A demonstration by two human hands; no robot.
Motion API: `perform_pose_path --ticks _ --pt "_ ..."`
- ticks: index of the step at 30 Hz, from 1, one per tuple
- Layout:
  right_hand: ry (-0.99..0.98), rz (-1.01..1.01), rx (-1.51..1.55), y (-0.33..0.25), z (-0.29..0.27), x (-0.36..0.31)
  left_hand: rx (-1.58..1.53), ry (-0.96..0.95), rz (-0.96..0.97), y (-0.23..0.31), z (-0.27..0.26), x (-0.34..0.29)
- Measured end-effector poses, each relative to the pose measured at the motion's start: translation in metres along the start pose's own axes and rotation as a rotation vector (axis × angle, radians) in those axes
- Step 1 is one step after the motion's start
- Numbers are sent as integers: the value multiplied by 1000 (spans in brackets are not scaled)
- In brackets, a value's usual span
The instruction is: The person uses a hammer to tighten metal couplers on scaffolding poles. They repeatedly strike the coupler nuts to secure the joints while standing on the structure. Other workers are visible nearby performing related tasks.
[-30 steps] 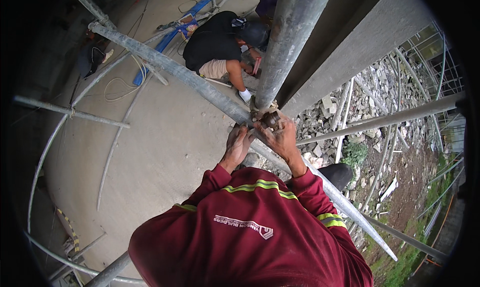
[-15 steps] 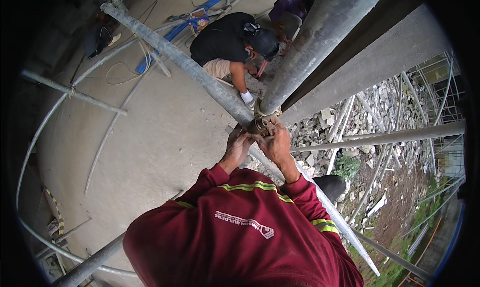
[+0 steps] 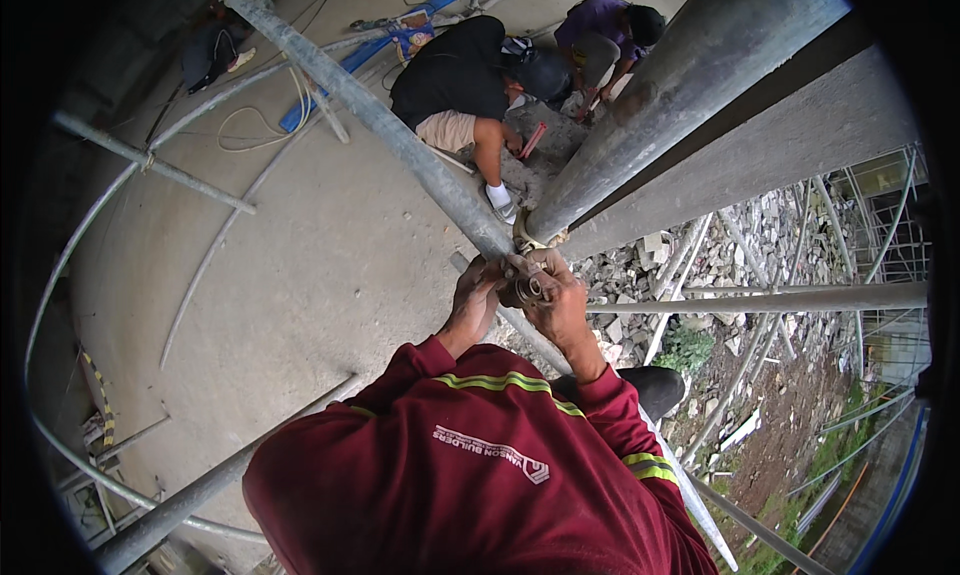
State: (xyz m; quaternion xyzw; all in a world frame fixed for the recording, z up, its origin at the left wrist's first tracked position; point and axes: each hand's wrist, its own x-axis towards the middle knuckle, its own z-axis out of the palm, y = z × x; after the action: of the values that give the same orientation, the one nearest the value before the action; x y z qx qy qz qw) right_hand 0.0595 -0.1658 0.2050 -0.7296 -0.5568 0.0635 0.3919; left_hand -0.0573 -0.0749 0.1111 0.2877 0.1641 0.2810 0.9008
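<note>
A metal scaffold clamp (image 3: 527, 289) sits at the joint where a long grey diagonal pipe (image 3: 400, 140) ends beside a thick upright pipe (image 3: 670, 115). My right hand (image 3: 560, 305) grips this clamp from the right with bent fingers. From the left, my left hand (image 3: 470, 305) closes its fingers on the clamp's other side, close to the pipe's lower end. Both hands nearly meet there, and they hide part of the clamp. Just above them, a pale fitting (image 3: 533, 240) surrounds the foot of the thick pipe.
Two co-workers crouch ahead, one in a black shirt (image 3: 450, 75), one in purple (image 3: 592, 25). A concrete beam (image 3: 780, 135) runs to the upper right. Rubble (image 3: 640, 265) lies below on the right, crossed by a horizontal pipe (image 3: 780, 299). Concrete floor (image 3: 300, 275) spreads on the left.
My right hand has shifted its grip, and the clamp's round opening now shows between the fingers. The view has moved slightly, bringing the purple-shirted co-worker more into sight.
</note>
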Motion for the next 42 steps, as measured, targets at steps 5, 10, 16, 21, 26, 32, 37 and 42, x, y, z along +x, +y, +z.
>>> perform_pose_path --ticks 5,10,16,21,26,32,37,42 --pt "181 202 35 0 -16 -23 -26 -46 -64 -5 0 3" --pt "339 434 -65 6 -61 -84 179 -27 -34 -14 -30 3" --pt "877 777 -303 9 -153 -205 263 -25 -60 -18 -37 6" --pt "1492 1023 -433 -43 -282 -328 235 -60 -95 -9 -37 5" --pt "1471 1257 -418 15 -209 -380 204 -159 -181 -7 -47 11" --pt "1399 1425 30 101 -129 -379 212 -151 -208 0 -45 9" --pt "1587 1403 390 138 -104 -404 208 -190 -192 11 -37 18" --pt "1914 1122 760 155 -114 -475 287 -119 -140 10 -20 11"
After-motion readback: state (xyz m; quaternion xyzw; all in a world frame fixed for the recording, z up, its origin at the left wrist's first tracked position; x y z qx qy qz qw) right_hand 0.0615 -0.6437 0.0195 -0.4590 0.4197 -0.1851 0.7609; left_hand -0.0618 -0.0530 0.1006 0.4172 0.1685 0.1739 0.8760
